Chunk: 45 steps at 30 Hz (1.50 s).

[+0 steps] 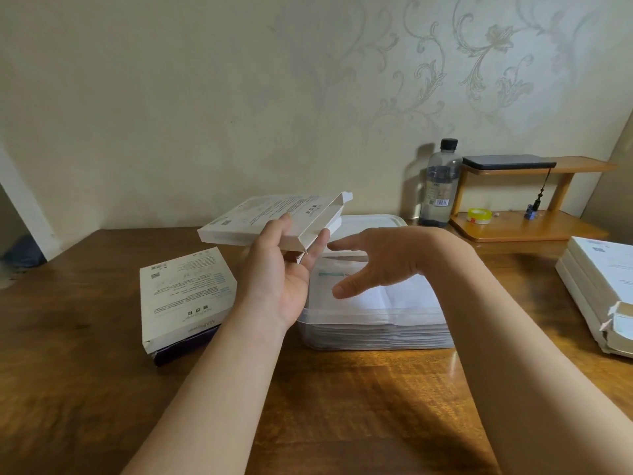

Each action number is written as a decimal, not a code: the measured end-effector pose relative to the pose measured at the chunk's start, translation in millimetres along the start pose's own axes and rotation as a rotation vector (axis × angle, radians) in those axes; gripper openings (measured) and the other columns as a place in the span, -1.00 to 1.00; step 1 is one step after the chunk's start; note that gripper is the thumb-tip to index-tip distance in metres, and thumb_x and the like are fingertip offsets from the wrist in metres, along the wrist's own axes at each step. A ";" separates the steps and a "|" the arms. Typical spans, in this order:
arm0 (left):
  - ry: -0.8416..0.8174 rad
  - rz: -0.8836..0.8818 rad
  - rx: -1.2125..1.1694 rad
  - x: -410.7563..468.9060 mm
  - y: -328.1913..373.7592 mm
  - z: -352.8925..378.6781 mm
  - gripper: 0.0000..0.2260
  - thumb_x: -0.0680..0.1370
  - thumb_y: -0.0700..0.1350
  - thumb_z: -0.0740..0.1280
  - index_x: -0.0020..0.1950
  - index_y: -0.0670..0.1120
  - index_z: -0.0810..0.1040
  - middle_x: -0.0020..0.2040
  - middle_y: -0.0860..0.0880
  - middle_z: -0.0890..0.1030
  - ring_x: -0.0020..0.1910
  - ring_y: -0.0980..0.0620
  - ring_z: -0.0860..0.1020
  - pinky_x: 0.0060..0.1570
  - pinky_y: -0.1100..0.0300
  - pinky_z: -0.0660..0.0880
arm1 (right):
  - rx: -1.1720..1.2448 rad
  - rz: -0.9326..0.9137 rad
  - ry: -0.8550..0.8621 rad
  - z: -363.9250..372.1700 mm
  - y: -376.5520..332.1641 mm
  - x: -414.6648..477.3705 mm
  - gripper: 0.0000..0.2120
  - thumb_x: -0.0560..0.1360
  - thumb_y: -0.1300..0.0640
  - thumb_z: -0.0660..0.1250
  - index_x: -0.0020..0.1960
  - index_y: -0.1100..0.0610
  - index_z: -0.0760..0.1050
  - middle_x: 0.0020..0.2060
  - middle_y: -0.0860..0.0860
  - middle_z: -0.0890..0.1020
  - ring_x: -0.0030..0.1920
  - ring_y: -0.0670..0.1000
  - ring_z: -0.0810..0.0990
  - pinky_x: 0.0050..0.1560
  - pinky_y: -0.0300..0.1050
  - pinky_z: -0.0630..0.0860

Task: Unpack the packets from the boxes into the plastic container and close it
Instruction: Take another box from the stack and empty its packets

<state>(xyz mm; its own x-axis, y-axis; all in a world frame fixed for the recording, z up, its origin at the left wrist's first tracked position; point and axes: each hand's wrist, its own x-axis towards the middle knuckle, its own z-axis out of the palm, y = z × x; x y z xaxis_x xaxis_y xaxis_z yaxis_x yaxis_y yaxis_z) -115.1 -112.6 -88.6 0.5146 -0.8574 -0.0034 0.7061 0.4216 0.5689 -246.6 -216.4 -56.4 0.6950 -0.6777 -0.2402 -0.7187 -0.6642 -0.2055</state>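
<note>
Left hand (277, 275) grips a white box (263, 217) raised off the worktop (342, 406), open end toward the right hand (380, 265) — which hovers with fingers spread and slack, holding nothing, directly above the plastic container (376, 334) stacked with packets (404, 296).

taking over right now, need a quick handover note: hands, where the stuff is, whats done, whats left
Left hand grips an open-ended white box, raised above the table.
Right hand is open and empty, over the plastic container.
Done: the container holds stacked packets. Its lid lies behind it, off.
More boxes: left stack beside the container, right stack at the table's right edge.
Left: empty any full boxes (can't tell which are), then fit the lid.
</note>
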 end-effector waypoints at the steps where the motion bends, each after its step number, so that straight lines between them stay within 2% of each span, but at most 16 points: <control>1: -0.009 -0.007 0.013 -0.9 0.4 0.7 -0.70 0.61 -0.27 0.36 0.33 -0.10 0.52 0.22 -0.19 0.65 0.19 -0.17 0.66 0.05 -0.12 0.67 | 0.024 0.000 0.028 -1.1 1.0 -2.3 -0.07 0.34 -0.42 0.38 0.59 -0.19 0.09 0.55 -0.11 0.25 0.52 0.05 0.28 0.49 0.12 0.21; 5: -0.085 -0.071 0.039 -5.3 4.2 3.4 -0.71 0.63 -0.23 0.34 0.35 -0.10 0.50 0.19 -0.20 0.69 0.14 -0.19 0.69 -0.07 -0.04 0.69 | 0.191 0.066 0.179 -6.4 6.8 -6.7 -0.34 0.49 -0.19 0.41 0.51 -0.05 0.33 0.41 -0.05 0.48 0.36 0.03 0.49 0.36 -0.03 0.36; 8: -0.142 -0.122 0.044 -10.0 7.1 10.8 -0.65 0.64 -0.12 0.32 0.44 -0.09 0.47 0.24 -0.22 0.67 0.14 -0.20 0.69 -0.15 0.01 0.70 | 0.371 0.202 0.490 -17.3 16.8 -14.6 -0.69 0.61 0.02 0.24 0.24 0.16 0.56 0.18 0.13 0.63 0.12 0.16 0.60 0.12 -0.03 0.52; 11: -0.197 -0.181 0.068 -18.5 6.3 29.4 -0.66 0.63 -0.06 0.31 0.39 -0.08 0.52 0.21 -0.21 0.68 0.05 -0.15 0.72 -0.24 0.09 0.70 | 0.869 0.206 0.731 -28.9 27.4 -44.4 -0.67 0.65 0.02 0.16 0.05 0.24 0.58 -0.04 0.24 0.67 -0.08 0.18 0.64 -0.08 0.01 0.56; 15: -0.243 -0.281 0.188 -31.2 -13.5 60.3 -0.66 0.55 -0.01 0.37 0.31 -0.07 0.60 0.01 -0.13 0.74 -0.13 -0.05 0.74 -0.45 0.25 0.61 | 1.177 0.217 0.744 -39.0 45.3 -97.7 -0.59 0.63 -0.18 0.17 0.04 0.12 0.59 -0.11 0.10 0.69 -0.14 0.08 0.64 0.02 0.01 0.60; 18: -0.249 -0.371 0.279 -45.6 -37.7 87.8 -0.79 0.58 -0.03 0.39 0.16 -0.07 0.67 -0.01 -0.11 0.74 -0.19 -0.03 0.73 -0.47 0.25 0.59 | 1.196 0.281 0.761 -38.1 71.5 -133.1 -0.58 0.53 -0.26 0.29 -0.04 0.09 0.65 -0.16 0.07 0.73 -0.09 0.08 0.69 0.11 0.10 0.61; 20: -0.278 -0.428 0.349 -55.8 -55.3 105.9 -0.84 0.58 -0.03 0.40 0.08 -0.08 0.69 -0.08 -0.11 0.75 -0.23 -0.03 0.73 -0.48 0.23 0.59 | 1.146 0.351 0.800 -35.5 90.5 -156.6 -0.60 0.46 -0.22 0.36 -0.09 0.12 0.68 -0.19 0.06 0.74 -0.05 0.15 0.70 0.12 0.18 0.61; 23: -0.315 -0.475 0.449 -68.0 -86.1 133.0 -0.77 0.59 -0.01 0.41 0.17 -0.09 0.66 -0.09 -0.09 0.76 -0.16 -0.06 0.73 -0.45 0.18 0.62 | 1.133 0.421 0.869 -31.1 121.4 -189.3 -0.79 0.52 0.04 0.41 -0.10 0.20 0.68 -0.19 0.14 0.70 -0.21 0.10 0.69 -0.11 0.03 0.68; 25: -0.315 -0.484 0.502 -72.8 -108.8 147.5 -0.75 0.61 0.02 0.39 0.20 -0.08 0.64 -0.04 -0.09 0.76 -0.06 -0.08 0.71 -0.46 0.17 0.60 | 1.174 0.454 0.903 -26.1 142.8 -208.0 -0.86 0.54 0.12 0.40 -0.04 0.20 0.67 -0.12 0.15 0.69 -0.21 0.08 0.67 -0.22 -0.04 0.66; 28: -0.328 -0.413 0.665 -77.1 -145.6 163.5 -0.77 0.63 0.06 0.36 0.19 -0.04 0.64 0.02 -0.05 0.76 0.04 -0.08 0.68 -0.43 0.20 0.56 | 1.205 0.523 0.979 -16.4 175.9 -234.1 -0.85 0.58 0.15 0.35 0.07 0.20 0.64 -0.06 0.14 0.68 -0.13 0.11 0.67 -0.31 -0.12 0.60; 30: -0.342 -0.283 0.883 -77.5 -171.1 167.7 -0.77 0.63 0.04 0.36 0.20 -0.05 0.63 0.04 -0.02 0.73 0.02 -0.04 0.64 -0.45 0.24 0.48 | 1.227 0.563 1.006 -7.5 196.2 -248.1 -0.84 0.59 0.17 0.33 0.07 0.22 0.64 -0.12 0.13 0.68 -0.21 0.08 0.69 -0.36 -0.14 0.58; 32: -0.388 -0.148 1.039 -76.5 -195.3 169.5 -0.77 0.64 -0.03 0.34 0.23 -0.10 0.62 0.05 0.04 0.67 -0.03 0.03 0.60 -0.43 0.26 0.48 | 1.194 0.614 1.017 3.4 212.9 -257.1 -0.85 0.57 0.15 0.33 0.01 0.18 0.66 -0.20 0.11 0.69 -0.29 0.08 0.68 -0.37 -0.03 0.63; 34: -0.452 -0.072 1.100 -76.8 -216.2 173.3 -0.76 0.65 -0.07 0.32 0.26 -0.11 0.63 0.10 0.07 0.65 -0.01 0.10 0.58 -0.28 0.30 0.49 | 1.078 0.678 1.020 13.3 227.1 -260.3 -0.84 0.54 0.11 0.32 -0.08 0.11 0.67 -0.22 0.08 0.69 -0.22 0.12 0.67 -0.24 0.10 0.68; 38: -0.519 -0.043 1.196 -77.2 -244.5 181.3 -0.79 0.68 -0.09 0.25 0.20 -0.05 0.66 0.08 0.15 0.59 -0.10 0.25 0.48 -0.18 0.37 0.39 | 0.869 0.751 1.018 30.6 243.3 -262.8 -0.79 0.57 0.11 0.26 -0.15 0.10 0.63 -0.30 -0.03 0.60 -0.30 -0.02 0.50 -0.35 -0.17 0.39; 42: -0.529 -0.043 1.265 -75.1 -259.4 184.2 -0.74 0.68 -0.07 0.25 0.28 -0.07 0.65 0.18 0.10 0.62 0.05 0.13 0.52 -0.17 0.34 0.38 | 0.818 0.789 0.996 43.2 253.6 -260.9 -0.77 0.59 0.10 0.26 -0.16 0.13 0.62 -0.33 0.00 0.60 -0.32 0.00 0.49 -0.36 -0.15 0.38; 45: -0.527 -0.058 1.284 -72.0 -266.2 181.3 -0.79 0.68 -0.10 0.25 -0.01 0.04 0.68 0.01 0.17 0.64 -0.03 0.11 0.55 -0.10 0.28 0.47 | 0.787 0.795 0.977 50.1 260.4 -257.8 -0.75 0.60 0.08 0.25 -0.14 0.12 0.63 -0.30 -0.01 0.63 -0.31 -0.02 0.51 -0.35 -0.15 0.40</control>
<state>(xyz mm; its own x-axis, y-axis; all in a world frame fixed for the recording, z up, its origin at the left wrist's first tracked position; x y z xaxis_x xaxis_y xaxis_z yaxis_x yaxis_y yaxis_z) -428.3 -216.6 -90.7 0.0553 -0.9943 0.0913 -0.3648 0.0650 0.9288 -614.0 -198.8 -95.5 -0.3670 -0.9227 0.1183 -0.5120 0.0941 -0.8538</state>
